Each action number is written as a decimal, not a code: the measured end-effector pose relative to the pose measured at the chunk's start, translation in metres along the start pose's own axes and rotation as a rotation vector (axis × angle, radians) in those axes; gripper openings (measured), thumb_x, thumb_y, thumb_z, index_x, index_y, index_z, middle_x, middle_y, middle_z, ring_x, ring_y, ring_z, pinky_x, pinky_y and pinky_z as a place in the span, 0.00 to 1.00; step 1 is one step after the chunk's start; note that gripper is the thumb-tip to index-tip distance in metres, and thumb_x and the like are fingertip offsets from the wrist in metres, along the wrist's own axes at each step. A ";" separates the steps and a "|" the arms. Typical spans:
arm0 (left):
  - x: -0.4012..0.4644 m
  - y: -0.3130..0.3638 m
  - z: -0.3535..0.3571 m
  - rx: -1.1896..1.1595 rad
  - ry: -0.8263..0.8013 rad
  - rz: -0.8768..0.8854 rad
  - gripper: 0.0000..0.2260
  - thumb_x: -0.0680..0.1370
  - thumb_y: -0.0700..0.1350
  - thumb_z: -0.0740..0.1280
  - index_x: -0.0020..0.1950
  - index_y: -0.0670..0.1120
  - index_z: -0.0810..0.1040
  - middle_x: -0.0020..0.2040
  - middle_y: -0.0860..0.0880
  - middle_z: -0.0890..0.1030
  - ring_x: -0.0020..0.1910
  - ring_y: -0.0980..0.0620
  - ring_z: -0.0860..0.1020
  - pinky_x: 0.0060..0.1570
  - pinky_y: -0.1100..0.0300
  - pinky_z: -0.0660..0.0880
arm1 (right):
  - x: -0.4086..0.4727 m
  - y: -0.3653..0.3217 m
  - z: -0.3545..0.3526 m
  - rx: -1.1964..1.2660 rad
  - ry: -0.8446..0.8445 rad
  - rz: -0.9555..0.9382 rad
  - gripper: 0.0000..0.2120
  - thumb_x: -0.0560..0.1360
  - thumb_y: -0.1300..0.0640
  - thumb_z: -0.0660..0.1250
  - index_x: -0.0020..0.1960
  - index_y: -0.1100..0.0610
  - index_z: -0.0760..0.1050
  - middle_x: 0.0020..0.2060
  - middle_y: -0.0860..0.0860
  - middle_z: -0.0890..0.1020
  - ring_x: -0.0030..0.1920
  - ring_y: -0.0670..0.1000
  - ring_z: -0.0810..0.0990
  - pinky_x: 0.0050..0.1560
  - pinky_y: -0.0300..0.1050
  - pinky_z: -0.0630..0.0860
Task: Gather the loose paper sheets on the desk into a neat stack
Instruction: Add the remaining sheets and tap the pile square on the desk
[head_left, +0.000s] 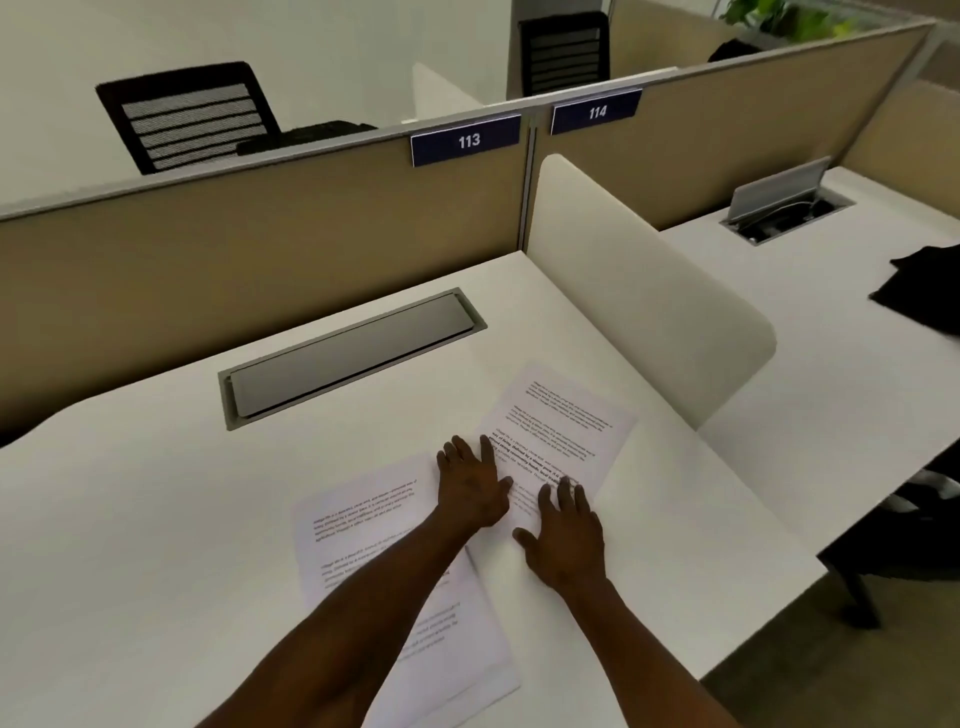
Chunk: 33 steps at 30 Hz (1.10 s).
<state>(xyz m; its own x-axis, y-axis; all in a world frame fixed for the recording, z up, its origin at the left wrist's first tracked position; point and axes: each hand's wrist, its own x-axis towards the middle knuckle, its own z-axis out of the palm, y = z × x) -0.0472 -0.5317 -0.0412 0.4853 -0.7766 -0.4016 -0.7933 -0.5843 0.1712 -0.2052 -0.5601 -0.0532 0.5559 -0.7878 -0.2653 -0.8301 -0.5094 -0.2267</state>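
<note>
Two printed paper sheets lie on the white desk (156, 519). The right sheet (561, 421) sits angled toward the cream divider. The left sheet (358, 519) lies nearer me, partly under my left forearm, and may cover another page. My left hand (470, 486) rests flat, fingers spread, at the left edge of the right sheet. My right hand (563, 535) lies flat with spread fingers on that sheet's lower part. Neither hand grips anything.
A closed grey cable hatch (348, 353) is set into the desk behind the papers. A cream divider (639, 291) bounds the desk on the right, a tan partition (260, 223) at the back. The neighbouring desk holds an open cable hatch (784, 202) and dark cloth (924, 286).
</note>
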 end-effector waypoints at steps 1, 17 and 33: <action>0.000 0.005 0.000 -0.019 0.010 -0.017 0.36 0.81 0.61 0.53 0.81 0.43 0.43 0.78 0.30 0.46 0.78 0.31 0.48 0.76 0.41 0.45 | 0.001 -0.001 -0.001 -0.008 -0.010 0.000 0.38 0.76 0.37 0.59 0.78 0.56 0.52 0.79 0.59 0.53 0.78 0.60 0.50 0.74 0.59 0.59; 0.008 0.014 -0.016 -0.252 0.141 -0.109 0.39 0.77 0.58 0.63 0.79 0.41 0.50 0.72 0.37 0.65 0.68 0.38 0.67 0.65 0.46 0.68 | 0.004 -0.001 0.000 -0.098 -0.090 -0.031 0.37 0.79 0.39 0.54 0.78 0.59 0.46 0.78 0.62 0.47 0.78 0.63 0.45 0.74 0.63 0.53; 0.020 0.036 -0.047 -1.119 -0.090 -0.170 0.24 0.68 0.52 0.74 0.62 0.46 0.75 0.58 0.46 0.80 0.54 0.45 0.80 0.48 0.53 0.78 | 0.005 0.011 0.016 -0.063 -0.027 -0.054 0.34 0.71 0.41 0.62 0.71 0.61 0.69 0.70 0.64 0.71 0.70 0.66 0.70 0.58 0.65 0.75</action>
<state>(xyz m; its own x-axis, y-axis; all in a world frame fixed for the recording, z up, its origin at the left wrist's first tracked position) -0.0485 -0.5791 -0.0013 0.4915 -0.6737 -0.5518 0.0767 -0.5977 0.7981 -0.2104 -0.5640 -0.0720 0.6005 -0.7491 -0.2796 -0.7992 -0.5728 -0.1821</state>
